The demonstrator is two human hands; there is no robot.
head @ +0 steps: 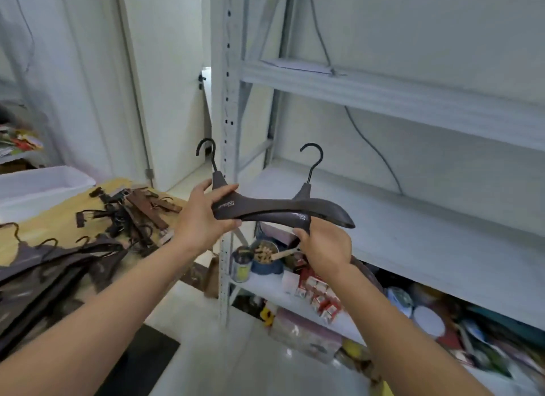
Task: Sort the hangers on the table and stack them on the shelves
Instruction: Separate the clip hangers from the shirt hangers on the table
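I hold two dark brown plastic hangers in front of the white metal shelf unit [413, 218]. My left hand [203, 218] grips one hanger [265, 205] near its neck, hook up at the left. My right hand [324, 245] grips the second hanger [303, 195] from below; its hook rises in the middle. The two hangers overlap, level, just before the bare middle shelf. More dark hangers [59, 263] and brown clip hangers [141, 207] lie piled on the wooden table [44, 218] at the left.
A white bin [38, 186] stands behind the table. The lower shelf [265, 289] holds a tin, a bowl with pegs, red boxes and other clutter. A grey cable hangs down the wall behind the shelves. A white door is at the back.
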